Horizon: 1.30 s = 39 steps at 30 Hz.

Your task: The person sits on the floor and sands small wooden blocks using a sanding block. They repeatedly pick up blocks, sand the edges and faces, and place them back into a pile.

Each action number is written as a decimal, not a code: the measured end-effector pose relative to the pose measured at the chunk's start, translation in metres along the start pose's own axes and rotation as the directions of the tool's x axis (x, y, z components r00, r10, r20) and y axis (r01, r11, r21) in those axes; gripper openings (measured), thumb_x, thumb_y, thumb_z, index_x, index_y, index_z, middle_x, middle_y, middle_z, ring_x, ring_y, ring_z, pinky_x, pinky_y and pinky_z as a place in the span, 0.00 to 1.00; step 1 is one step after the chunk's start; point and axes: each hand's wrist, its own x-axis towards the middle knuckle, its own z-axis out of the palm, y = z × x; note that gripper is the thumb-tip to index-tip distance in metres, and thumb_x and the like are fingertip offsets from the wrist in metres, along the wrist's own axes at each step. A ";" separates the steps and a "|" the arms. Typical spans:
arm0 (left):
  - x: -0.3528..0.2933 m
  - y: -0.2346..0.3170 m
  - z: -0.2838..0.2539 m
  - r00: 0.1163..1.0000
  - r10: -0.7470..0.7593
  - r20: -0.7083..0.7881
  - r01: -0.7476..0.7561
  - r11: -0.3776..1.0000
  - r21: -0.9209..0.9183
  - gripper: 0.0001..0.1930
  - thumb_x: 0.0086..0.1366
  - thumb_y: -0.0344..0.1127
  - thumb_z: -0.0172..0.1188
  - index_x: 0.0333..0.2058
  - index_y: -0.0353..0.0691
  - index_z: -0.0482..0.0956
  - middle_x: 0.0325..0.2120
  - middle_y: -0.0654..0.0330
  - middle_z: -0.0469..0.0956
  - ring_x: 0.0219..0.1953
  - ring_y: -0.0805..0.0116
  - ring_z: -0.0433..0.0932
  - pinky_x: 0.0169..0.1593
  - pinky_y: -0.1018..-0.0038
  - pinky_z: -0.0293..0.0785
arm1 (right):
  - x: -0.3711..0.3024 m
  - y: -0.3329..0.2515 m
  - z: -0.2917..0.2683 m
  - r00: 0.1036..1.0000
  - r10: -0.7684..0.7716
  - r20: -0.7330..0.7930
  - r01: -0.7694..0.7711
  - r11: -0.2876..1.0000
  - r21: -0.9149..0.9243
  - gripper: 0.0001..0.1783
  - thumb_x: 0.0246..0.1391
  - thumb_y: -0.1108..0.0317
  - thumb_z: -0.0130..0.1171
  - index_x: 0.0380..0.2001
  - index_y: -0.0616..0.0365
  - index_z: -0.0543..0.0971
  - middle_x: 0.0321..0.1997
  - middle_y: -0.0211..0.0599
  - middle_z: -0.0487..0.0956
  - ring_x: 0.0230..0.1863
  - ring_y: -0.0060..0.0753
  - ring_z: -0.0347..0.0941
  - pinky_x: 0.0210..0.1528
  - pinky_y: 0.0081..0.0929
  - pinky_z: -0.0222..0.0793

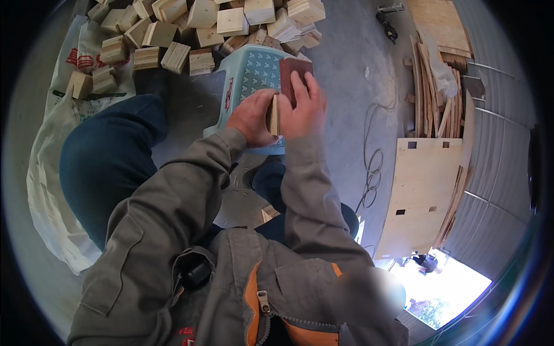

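My left hand (pixel 252 118) is closed round a small plywood piece (pixel 273 117), held on edge above a light blue plastic stool (pixel 252 65). Close beside it, my right hand (pixel 304 109) grips a flat reddish-brown block (pixel 295 74), its fingers lying over the face. The heel of the right hand is up against the plywood piece, or very near it; I cannot tell which. Slight blur covers the right hand's outer edge. Part of the plywood is hidden by my left fingers.
Cut plywood blocks (pixel 202 36) lie heaped beyond the stool. A white woven sack (pixel 49 190) spreads at the left. On the right are a looped cable (pixel 372 167), a large plywood sheet (pixel 424 184) and stacked wood strips (pixel 433 98). A dark tool (pixel 388 22) rests at the far right.
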 end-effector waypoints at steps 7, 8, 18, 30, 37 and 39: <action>0.000 0.001 0.001 1.000 -0.020 -0.004 0.020 1.000 -0.021 0.43 0.50 0.44 0.82 0.62 0.42 0.70 0.56 0.46 0.78 0.59 0.42 0.78 0.62 0.55 0.76 | -0.118 -0.016 -0.044 0.999 -0.051 0.014 0.050 0.994 0.095 0.35 0.54 0.66 0.73 0.67 0.48 0.80 0.76 0.51 0.69 0.65 0.58 0.72 0.67 0.50 0.67; 0.001 0.000 0.001 1.000 -0.014 -0.004 0.014 1.000 -0.024 0.43 0.50 0.45 0.82 0.62 0.42 0.70 0.56 0.46 0.78 0.59 0.42 0.78 0.63 0.56 0.76 | -0.128 -0.015 -0.046 0.999 -0.049 0.018 0.047 0.993 0.110 0.35 0.53 0.67 0.73 0.67 0.49 0.80 0.76 0.51 0.69 0.65 0.58 0.72 0.67 0.50 0.67; 0.001 0.002 0.001 0.999 -0.032 0.003 0.032 0.999 -0.035 0.45 0.48 0.45 0.83 0.62 0.41 0.70 0.56 0.46 0.78 0.60 0.41 0.78 0.63 0.55 0.76 | -0.109 -0.009 -0.039 0.997 -0.070 -0.039 0.073 0.996 0.061 0.36 0.52 0.68 0.74 0.66 0.46 0.81 0.75 0.48 0.71 0.65 0.54 0.74 0.66 0.49 0.68; 0.000 0.006 -0.002 0.998 -0.042 0.038 0.042 0.999 -0.010 0.50 0.41 0.40 0.83 0.64 0.42 0.68 0.58 0.47 0.76 0.61 0.42 0.76 0.64 0.54 0.75 | 0.031 0.003 0.003 0.987 0.150 0.060 -0.147 0.988 -0.047 0.32 0.55 0.58 0.70 0.66 0.37 0.82 0.75 0.36 0.73 0.63 0.54 0.74 0.68 0.47 0.70; 0.001 -0.001 0.003 1.000 -0.018 -0.013 0.017 1.000 -0.011 0.45 0.46 0.41 0.82 0.63 0.42 0.68 0.56 0.46 0.77 0.60 0.41 0.77 0.63 0.55 0.76 | -0.066 -0.006 -0.023 0.999 -0.019 -0.029 0.020 0.998 0.061 0.33 0.55 0.64 0.72 0.66 0.48 0.81 0.76 0.46 0.70 0.66 0.57 0.71 0.69 0.49 0.67; 0.001 0.000 0.003 1.000 -0.018 -0.016 0.018 1.000 0.000 0.45 0.47 0.43 0.83 0.63 0.42 0.69 0.56 0.46 0.77 0.59 0.41 0.78 0.62 0.55 0.76 | -0.101 -0.011 -0.037 1.000 -0.021 -0.018 0.022 0.997 0.072 0.34 0.54 0.65 0.73 0.67 0.48 0.81 0.76 0.47 0.70 0.66 0.57 0.71 0.68 0.49 0.67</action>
